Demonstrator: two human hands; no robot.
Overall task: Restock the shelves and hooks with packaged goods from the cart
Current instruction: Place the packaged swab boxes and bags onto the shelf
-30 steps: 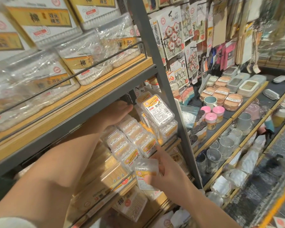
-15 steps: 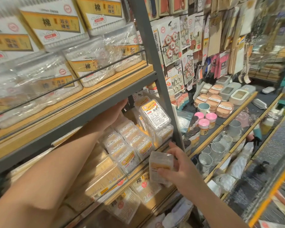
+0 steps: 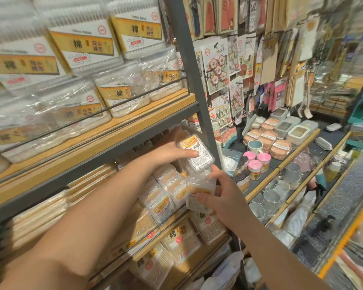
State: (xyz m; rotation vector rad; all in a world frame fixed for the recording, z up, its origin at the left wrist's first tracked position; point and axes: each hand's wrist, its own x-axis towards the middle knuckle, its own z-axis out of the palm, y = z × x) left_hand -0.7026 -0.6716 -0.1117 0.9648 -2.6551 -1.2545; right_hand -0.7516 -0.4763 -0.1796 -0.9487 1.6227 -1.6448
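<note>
The right hand (image 3: 222, 197) is gripping a small clear pack (image 3: 199, 192), thumb on its face and fingers curled behind, just in front of the middle shelf (image 3: 113, 151). The left hand (image 3: 172, 152) is curling over the labelled floss pack (image 3: 197, 152) propped at the shelf's right end. Since half a second ago the right hand has risen toward that pack, and the left has come onto it. The left fingertips are hiding behind the pack; upper boxes are blurring.

Head view, close, angled down-right along shelf unit (image 3: 189, 84)
</note>
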